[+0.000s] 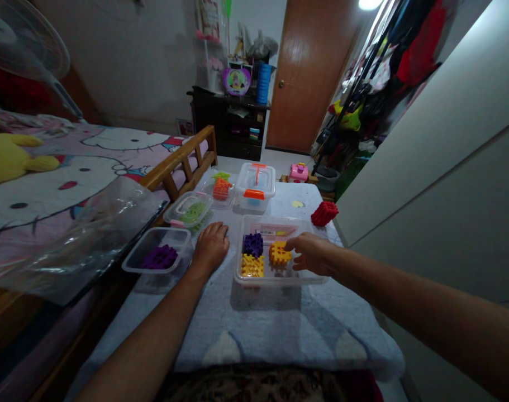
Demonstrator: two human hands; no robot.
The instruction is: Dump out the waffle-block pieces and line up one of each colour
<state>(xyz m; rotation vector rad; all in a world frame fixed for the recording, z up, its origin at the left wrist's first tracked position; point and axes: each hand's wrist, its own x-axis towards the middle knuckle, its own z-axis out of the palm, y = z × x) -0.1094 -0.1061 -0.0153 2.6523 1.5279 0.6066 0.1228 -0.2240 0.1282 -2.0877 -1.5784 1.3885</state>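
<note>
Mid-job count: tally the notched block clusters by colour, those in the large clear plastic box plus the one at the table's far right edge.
Dark purple plastic cluster: 1
Yellow plastic cluster: 1
Yellow-orange plastic cluster: 1
Red plastic cluster: 1
Total: 4

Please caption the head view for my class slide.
Right hand at a yellow interlocking block in a clear plastic box; left hand resting on pale-blue cloth.
</note>
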